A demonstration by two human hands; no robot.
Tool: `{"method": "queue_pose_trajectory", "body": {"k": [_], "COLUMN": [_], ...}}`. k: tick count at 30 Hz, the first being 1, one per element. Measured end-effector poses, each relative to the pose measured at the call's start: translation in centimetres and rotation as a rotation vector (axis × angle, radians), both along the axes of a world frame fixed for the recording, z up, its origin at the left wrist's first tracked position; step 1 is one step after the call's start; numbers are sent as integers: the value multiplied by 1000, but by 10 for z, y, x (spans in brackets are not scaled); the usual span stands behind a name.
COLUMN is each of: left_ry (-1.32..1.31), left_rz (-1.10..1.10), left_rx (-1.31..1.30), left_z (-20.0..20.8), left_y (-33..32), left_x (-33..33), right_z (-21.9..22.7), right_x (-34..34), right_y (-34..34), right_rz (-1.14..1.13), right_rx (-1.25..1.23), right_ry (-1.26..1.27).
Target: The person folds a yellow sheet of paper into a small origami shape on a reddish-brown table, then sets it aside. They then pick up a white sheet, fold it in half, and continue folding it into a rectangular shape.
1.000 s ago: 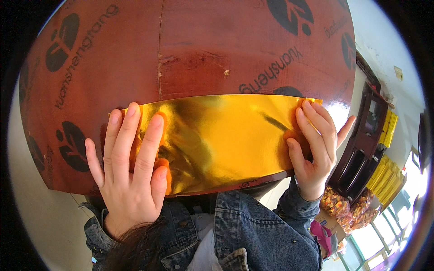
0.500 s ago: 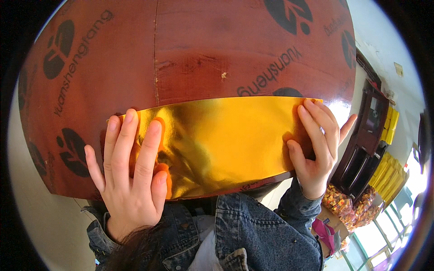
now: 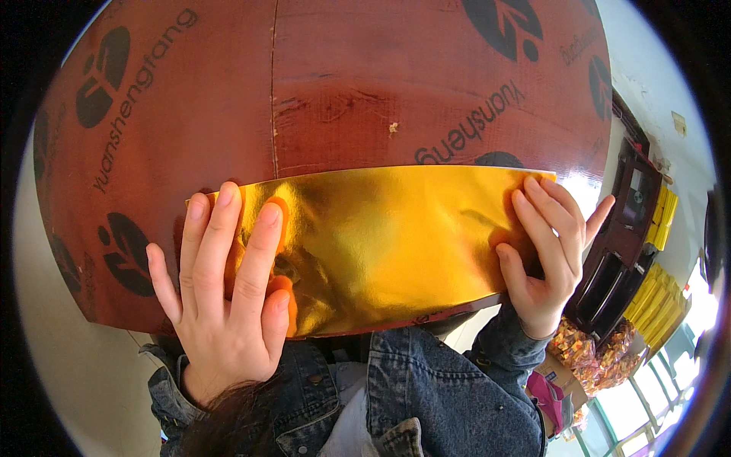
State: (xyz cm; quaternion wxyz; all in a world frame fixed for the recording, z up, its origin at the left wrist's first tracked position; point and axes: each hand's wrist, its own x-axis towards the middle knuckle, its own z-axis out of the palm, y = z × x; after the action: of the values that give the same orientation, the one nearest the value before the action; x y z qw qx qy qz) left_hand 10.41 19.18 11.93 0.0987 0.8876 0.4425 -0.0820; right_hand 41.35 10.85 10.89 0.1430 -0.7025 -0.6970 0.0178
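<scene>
A sheet of shiny gold foil paper (image 3: 396, 228) lies along the near edge of a reddish-brown board tabletop (image 3: 335, 84). My left hand (image 3: 228, 297) rests flat on the sheet's left end, its fingers spread and pointing away from me. At the opposite end, my right hand (image 3: 544, 244) touches the sheet with bent fingertips near the far corner. Its thumb lies on the foil, and the little finger sticks out to the right. Neither hand grips the sheet. Creases show in the foil beside my left fingers.
A dark brown cabinet (image 3: 609, 274) stands on the right beyond the table. Near it are stacked yellow bundles (image 3: 656, 301) and clear bags of orange-and-gold pieces (image 3: 590, 350). Something pink (image 3: 547, 397) is at the lower right.
The view has shifted slightly, so the board and foil appear a little farther right. Both hands keep nearly the same places on the sheet.
</scene>
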Motion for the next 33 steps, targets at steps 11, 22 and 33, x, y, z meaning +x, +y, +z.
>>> {"method": "queue_pose_trajectory", "body": {"k": [11,22,33], "left_ry": [7,16,56], "left_rz": [-10,-11,-81], "left_rx": [-4,-6,-27], "left_z": [-3,-2,-3], "left_y": [2,1,3], "left_x": [0,2,-10], "right_z": [-2,3,-8], "right_x": [2,2,-9], "right_y": [-2,7,7], "right_rz": [-27,-26,-13], "right_rx": [-19,-158,-27], "right_ry": [10,20,130]}}
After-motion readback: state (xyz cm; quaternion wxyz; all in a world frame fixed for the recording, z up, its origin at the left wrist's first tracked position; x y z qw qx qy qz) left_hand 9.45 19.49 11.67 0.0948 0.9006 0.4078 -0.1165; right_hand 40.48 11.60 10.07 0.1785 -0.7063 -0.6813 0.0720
